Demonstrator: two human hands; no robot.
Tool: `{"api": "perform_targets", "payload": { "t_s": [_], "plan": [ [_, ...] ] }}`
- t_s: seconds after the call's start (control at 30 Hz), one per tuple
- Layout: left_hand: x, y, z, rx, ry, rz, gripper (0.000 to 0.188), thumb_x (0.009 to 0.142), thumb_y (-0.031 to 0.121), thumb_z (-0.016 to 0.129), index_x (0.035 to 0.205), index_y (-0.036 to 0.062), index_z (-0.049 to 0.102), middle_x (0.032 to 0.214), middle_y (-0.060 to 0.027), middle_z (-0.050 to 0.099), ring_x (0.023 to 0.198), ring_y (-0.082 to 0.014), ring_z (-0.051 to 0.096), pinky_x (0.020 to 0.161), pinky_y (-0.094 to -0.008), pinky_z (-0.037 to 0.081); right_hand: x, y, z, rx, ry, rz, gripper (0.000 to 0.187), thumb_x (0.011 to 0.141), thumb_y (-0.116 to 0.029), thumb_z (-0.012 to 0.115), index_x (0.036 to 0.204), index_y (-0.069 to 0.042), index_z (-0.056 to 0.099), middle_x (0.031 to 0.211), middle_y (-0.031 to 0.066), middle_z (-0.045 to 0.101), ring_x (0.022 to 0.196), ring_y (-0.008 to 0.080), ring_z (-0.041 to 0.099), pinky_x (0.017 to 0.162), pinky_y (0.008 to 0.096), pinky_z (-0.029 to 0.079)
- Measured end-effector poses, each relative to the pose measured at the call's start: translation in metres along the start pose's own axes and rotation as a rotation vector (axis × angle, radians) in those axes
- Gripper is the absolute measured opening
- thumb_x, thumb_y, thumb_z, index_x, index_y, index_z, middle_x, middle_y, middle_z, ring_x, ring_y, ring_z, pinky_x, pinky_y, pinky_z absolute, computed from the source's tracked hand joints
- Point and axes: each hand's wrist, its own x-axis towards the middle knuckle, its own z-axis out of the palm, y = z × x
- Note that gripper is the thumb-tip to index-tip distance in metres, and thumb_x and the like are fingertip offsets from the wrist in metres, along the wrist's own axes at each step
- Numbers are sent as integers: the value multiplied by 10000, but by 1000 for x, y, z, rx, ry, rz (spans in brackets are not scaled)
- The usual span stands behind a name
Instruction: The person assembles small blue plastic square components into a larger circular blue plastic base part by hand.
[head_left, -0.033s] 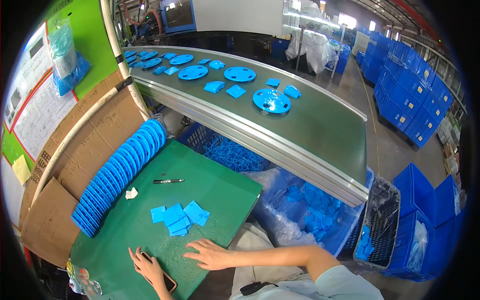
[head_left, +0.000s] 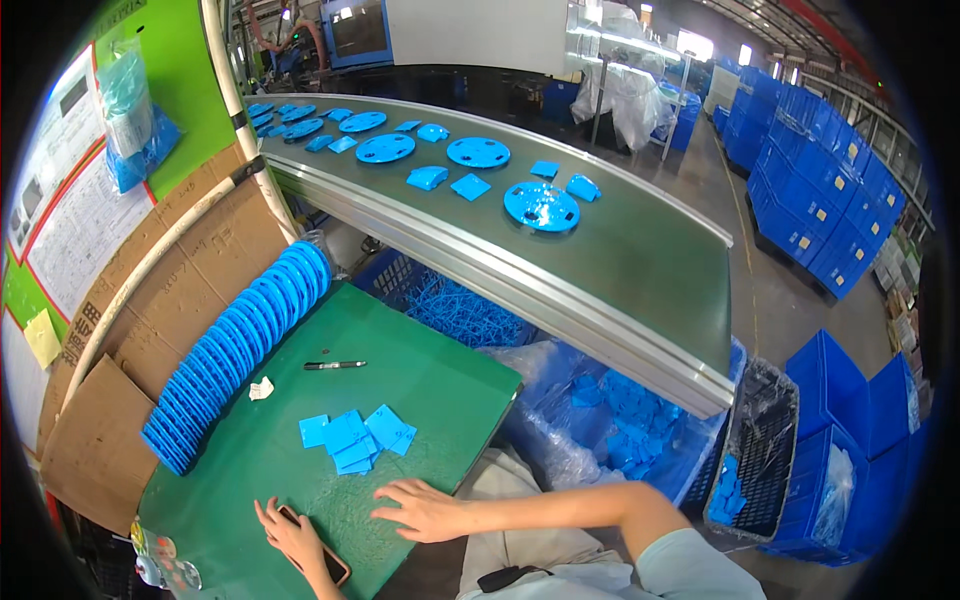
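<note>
On the green table [head_left: 430,365], my left hand [head_left: 297,542] rests across a dark phone [head_left: 337,567] with its fingers apart; part of the phone is hidden under it. My right hand [head_left: 425,510] hovers or lies just to the right, fingers spread, holding nothing; whether it touches the table I cannot tell. Beyond both hands lies a loose pile of flat blue plastic pieces [head_left: 347,430], some overlapping. A black pen [head_left: 335,366] and a torn white scrap [head_left: 261,388] lie farther off. A long row of blue plastic discs [head_left: 235,352] leans along the table's left side.
A conveyor belt [head_left: 640,255] crosses behind the table, carrying blue discs [head_left: 541,206] and smaller blue parts. Below it stand a crate of thin blue scraps [head_left: 465,310] and a plastic-lined blue bin [head_left: 680,460]. A black basket [head_left: 760,430] and blue bins [head_left: 830,375] stand at right.
</note>
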Motion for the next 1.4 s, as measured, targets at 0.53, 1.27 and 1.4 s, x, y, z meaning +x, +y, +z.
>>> {"api": "perform_targets", "payload": {
  "t_s": [0.53, 1.27, 1.4],
  "plan": [
    [-11, 27, -21, 32, 15, 14, 664, 624, 3, 555, 1268, 98, 426, 1461, -134, 258, 1290, -370, 317, 1023, -530, 261, -35, 379, -436, -857, 620, 667, 528, 759, -310, 676, 1245, -203, 500, 1338, 154, 393, 1216, 370, 406, 950, 491, 397],
    [-17, 42, -15, 121, 123, -195, 475, 671, 87, 625, 1126, 103, 488, 1337, -104, 399, 1245, -353, 365, 914, -571, 378, -188, 204, -394, -627, 665, 898, 341, 825, -322, 642, 1101, -123, 640, 1026, 115, 595, 971, 271, 569, 804, 399, 462],
    [-50, 111, -41, -386, 29, 247, 526, 706, 76, 636, 1207, 65, 477, 1351, -179, 387, 1269, -371, 344, 1024, -517, 286, -161, 63, -296, 290, 834, 460, 556, 838, -467, 614, 1137, 2, 603, 1023, 78, 617, 887, 160, 589, 764, 302, 481]
  ]
}}
